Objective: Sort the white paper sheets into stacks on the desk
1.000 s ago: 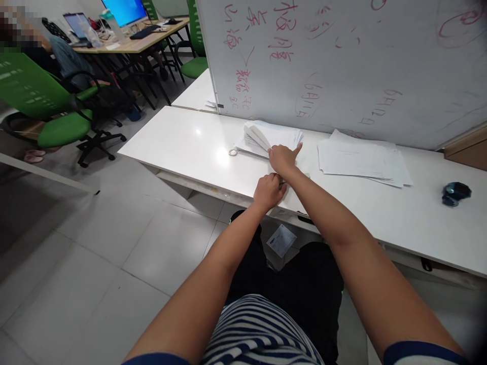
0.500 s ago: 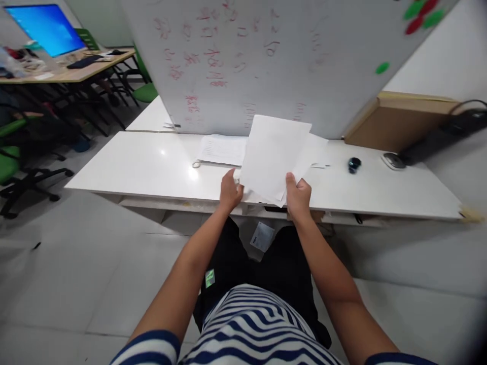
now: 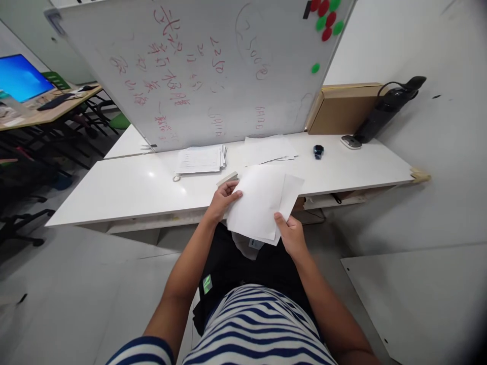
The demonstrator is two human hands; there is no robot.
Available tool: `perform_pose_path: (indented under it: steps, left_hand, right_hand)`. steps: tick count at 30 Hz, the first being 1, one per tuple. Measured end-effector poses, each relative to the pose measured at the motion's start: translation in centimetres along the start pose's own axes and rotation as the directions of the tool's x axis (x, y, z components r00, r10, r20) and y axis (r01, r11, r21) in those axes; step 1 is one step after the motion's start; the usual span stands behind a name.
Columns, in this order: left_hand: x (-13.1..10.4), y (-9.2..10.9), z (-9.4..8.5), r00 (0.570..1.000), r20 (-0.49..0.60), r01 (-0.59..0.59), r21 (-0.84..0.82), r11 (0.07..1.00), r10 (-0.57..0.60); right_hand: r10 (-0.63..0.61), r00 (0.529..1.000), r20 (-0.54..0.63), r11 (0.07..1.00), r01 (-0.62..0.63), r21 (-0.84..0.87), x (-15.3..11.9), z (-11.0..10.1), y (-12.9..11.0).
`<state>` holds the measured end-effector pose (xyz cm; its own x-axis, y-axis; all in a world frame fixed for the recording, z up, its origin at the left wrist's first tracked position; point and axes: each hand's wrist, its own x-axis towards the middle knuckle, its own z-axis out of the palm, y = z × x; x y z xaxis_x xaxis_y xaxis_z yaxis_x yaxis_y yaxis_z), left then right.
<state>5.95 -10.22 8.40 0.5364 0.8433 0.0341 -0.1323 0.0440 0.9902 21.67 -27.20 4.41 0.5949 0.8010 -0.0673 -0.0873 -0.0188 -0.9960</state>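
Note:
A few white sheets of paper (image 3: 258,203) are held over the front edge of the desk, fanned slightly so that one sticks out on the right. My right hand (image 3: 292,235) pinches their lower right part, thumb on top. At the left edge, my left hand (image 3: 223,200) has its thumb over the paper and its fingers curled at the side. Just beyond those fingers lies a small whitish bar-shaped object (image 3: 227,178), its kind unclear. Farther back on the desk are a stack of printed papers (image 3: 200,159) and a pile of blank sheets (image 3: 270,148).
A whiteboard (image 3: 213,66) with red writing stands along the back of the white desk (image 3: 125,182). To the right are a smartwatch-like dark object (image 3: 318,151), a mouse (image 3: 350,142), a black bottle (image 3: 388,111) and a cardboard box (image 3: 338,111). A ring (image 3: 176,178) lies left.
The sheets have come down and toward me, uncovering the blank pile behind. My left hand, earlier beside the paper, now grips its left edge. The view has swung right.

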Motion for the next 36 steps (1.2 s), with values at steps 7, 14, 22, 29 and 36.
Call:
perform_pose_path:
  steps: [7,14,22,29,36]
  left_hand:
    - [-1.1,0.0,-0.2,0.984,0.007,0.175,-0.192,0.966,-0.177]
    - [-1.8,-0.6,-0.3,0.977,-0.125,0.163,-0.078,0.984,-0.172]
    - [-2.9,-0.1,0.4,0.990,-0.089,0.123,0.131,0.984,-0.112]
    - [-3.0,-0.8,0.2,0.991,-0.091,0.115,0.174,0.978,-0.101]
    - [-3.9,-2.0,2.0,0.985,0.027,0.173,-0.124,0.977,-0.171]
  right_hand:
    - [-0.010,0.999,0.041,0.991,0.015,-0.130,-0.6,-0.5,-0.2]
    - [0.002,0.997,0.078,0.996,0.005,-0.091,-1.1,-0.4,-0.3]
    - [0.068,0.994,0.087,0.997,-0.071,0.025,-0.6,-0.6,0.8]
    - [0.014,0.998,0.053,0.989,-0.006,-0.146,-0.6,-0.8,0.7]
    - [-0.196,0.949,0.246,0.894,0.276,-0.353,0.3,-1.1,-2.1]
